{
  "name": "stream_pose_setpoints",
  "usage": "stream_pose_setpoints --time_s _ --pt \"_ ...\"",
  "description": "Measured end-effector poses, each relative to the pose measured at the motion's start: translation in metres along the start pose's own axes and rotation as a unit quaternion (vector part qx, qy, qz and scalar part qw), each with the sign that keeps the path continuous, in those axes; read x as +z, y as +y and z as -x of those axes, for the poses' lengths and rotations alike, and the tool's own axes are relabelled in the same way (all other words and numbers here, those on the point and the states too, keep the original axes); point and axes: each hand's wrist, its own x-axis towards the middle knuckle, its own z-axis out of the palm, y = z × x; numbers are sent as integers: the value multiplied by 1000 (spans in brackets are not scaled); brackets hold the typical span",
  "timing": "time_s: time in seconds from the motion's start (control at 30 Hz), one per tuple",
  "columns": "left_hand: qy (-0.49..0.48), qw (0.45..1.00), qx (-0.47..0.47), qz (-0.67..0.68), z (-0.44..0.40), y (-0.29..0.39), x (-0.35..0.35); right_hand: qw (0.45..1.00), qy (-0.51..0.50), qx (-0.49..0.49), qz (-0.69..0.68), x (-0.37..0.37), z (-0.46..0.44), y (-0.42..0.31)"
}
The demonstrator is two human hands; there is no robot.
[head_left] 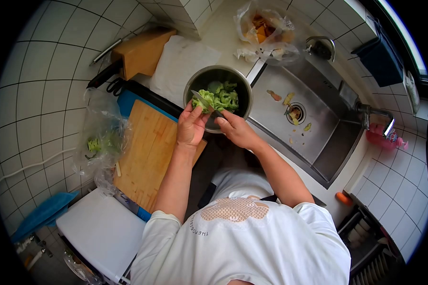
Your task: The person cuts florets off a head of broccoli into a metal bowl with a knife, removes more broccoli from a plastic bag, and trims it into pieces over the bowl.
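Observation:
My left hand (191, 125) is closed on a light green piece of broccoli (202, 105), held over the near left rim of a metal pot (247, 90). Gripped in my right hand (240, 131) is a knife (203, 100); its dark handle is partly covered by my fingers. The blade points up and left, lying against the piece in my left hand. Inside the pot are cut green florets (227, 99), which look like broccoli. Where the edge meets the stem is hidden.
To the right is a steel sink (290, 137) with peelings around its drain. A wooden cutting board (142, 152) lies left, beside a plastic bag (102, 137) with greens. Behind stand a knife block (142, 50) and a bag of peelings (266, 31). A carrot (344, 198) lies right.

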Motion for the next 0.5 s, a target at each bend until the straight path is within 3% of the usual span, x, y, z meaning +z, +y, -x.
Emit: stream_pose_setpoints --time_s 0.07,0.13,0.17,0.23,0.33,0.43,0.5 --pt "6 1000 -16 1 -1 1 2 998 -31 19 -60 -1 0 -1" --pt "25 999 -14 -42 -3 -2 3 996 45 -16 74 0 3 -7" --pt "44 995 -13 -84 -4 -3 4 996 44 -17 74 1 5 -12" --pt "44 994 -11 -98 -5 -4 5 976 154 -72 135 6 8 -21" --pt "35 992 -9 -125 -5 -8 11 962 229 -102 112 7 -4 -30" --pt "22 987 4 -159 -3 -11 14 939 257 -177 144 6 -20 -28" --pt "17 983 16 -182 -3 -9 16 938 256 -172 159 5 -25 -25"
